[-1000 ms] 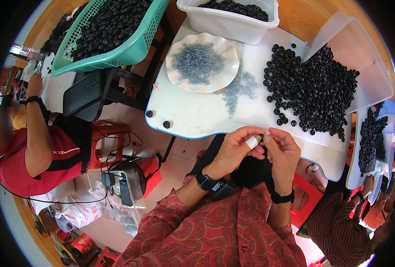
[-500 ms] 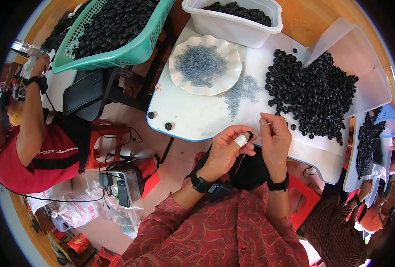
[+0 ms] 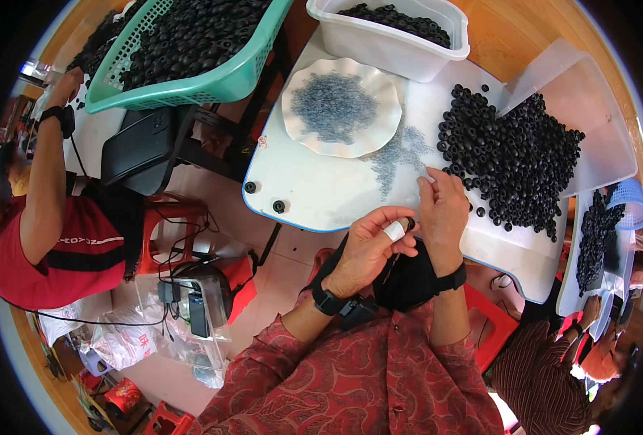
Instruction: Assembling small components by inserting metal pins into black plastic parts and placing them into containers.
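Note:
My left hand (image 3: 370, 248) is closed in front of the table's near edge, pinching a small dark ring-shaped part (image 3: 410, 224); white tape wraps its thumb. My right hand (image 3: 443, 217) is raised over that edge, thumb and forefinger pinched near the loose bluish-grey small rings (image 3: 385, 174). Whatever may be in that pinch is too small to make out. More of these rings fill a white scalloped plate (image 3: 297, 138). To the right of my right hand spreads a heap of black ring-shaped parts (image 3: 517, 163).
The white table (image 3: 292, 196) has a blue edge, with two black parts (image 3: 278, 206) at its left corner. Behind stand a white tub (image 3: 386, 54) and a green basket (image 3: 184, 98). A clear bin (image 3: 596, 116) lies tipped at right. A co-worker's arm (image 3: 46, 196) is at left.
My right hand has moved up and slightly left, toward the loose grey rings. The left hand stays nearly in place with the dark part. The view has shifted slightly.

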Demonstrator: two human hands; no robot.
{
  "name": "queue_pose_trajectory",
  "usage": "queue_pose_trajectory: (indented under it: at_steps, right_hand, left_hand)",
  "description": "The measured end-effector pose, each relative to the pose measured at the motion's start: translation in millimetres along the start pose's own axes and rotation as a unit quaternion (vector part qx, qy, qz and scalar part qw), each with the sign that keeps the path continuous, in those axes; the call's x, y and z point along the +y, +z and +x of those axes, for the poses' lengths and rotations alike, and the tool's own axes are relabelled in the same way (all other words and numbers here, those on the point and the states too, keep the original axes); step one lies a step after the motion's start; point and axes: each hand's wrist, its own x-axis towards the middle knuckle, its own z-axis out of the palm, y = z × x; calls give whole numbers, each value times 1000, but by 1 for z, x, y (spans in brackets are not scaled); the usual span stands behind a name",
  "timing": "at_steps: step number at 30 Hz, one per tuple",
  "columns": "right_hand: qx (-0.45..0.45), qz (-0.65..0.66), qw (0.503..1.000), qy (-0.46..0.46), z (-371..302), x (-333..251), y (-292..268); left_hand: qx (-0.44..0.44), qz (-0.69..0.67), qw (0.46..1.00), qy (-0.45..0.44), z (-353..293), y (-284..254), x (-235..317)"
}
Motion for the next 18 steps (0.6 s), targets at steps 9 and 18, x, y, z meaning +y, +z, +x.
queue_pose_trajectory:
  at_steps: [9, 18]
  right_hand:
    - [1, 4, 1000, -10, -2, -1, -2]
    - [4, 15, 999, -37, -4, 2, -4]
  left_hand:
    - [-5, -5, 1000, 5, 0, -2, -2]
    - [0, -4, 1000, 4, 0, 0, -2]
